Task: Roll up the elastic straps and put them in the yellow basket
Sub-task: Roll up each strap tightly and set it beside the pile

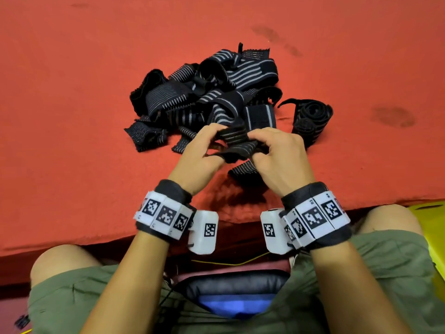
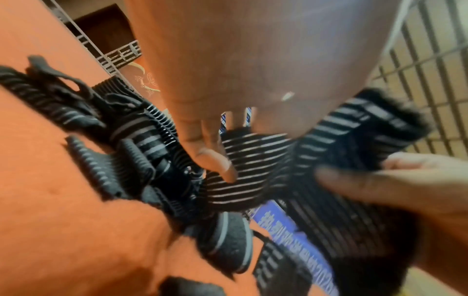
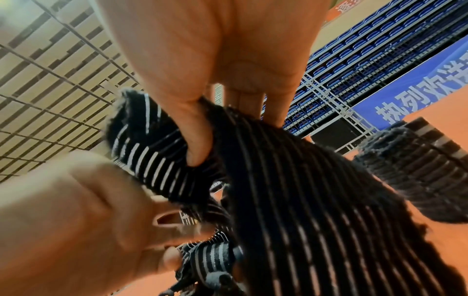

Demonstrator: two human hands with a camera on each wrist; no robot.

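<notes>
Both hands hold one black elastic strap with grey stripes (image 1: 234,141) just above the red surface, its free end (image 1: 243,171) trailing down between the wrists. My left hand (image 1: 204,147) pinches the partly rolled end (image 2: 240,170). My right hand (image 1: 269,147) grips the strap (image 3: 266,180) from the other side, thumb pressed into the fabric. A heap of loose striped straps (image 1: 207,95) lies just beyond the hands. One rolled strap (image 1: 311,119) lies to the right of the heap. A corner of the yellow basket (image 1: 431,213) shows at the right edge, beside my right knee.
The red cloth surface (image 1: 72,116) spreads wide to the left and far side, its front edge running just past my knees. My legs in green shorts (image 1: 72,297) fill the bottom of the head view.
</notes>
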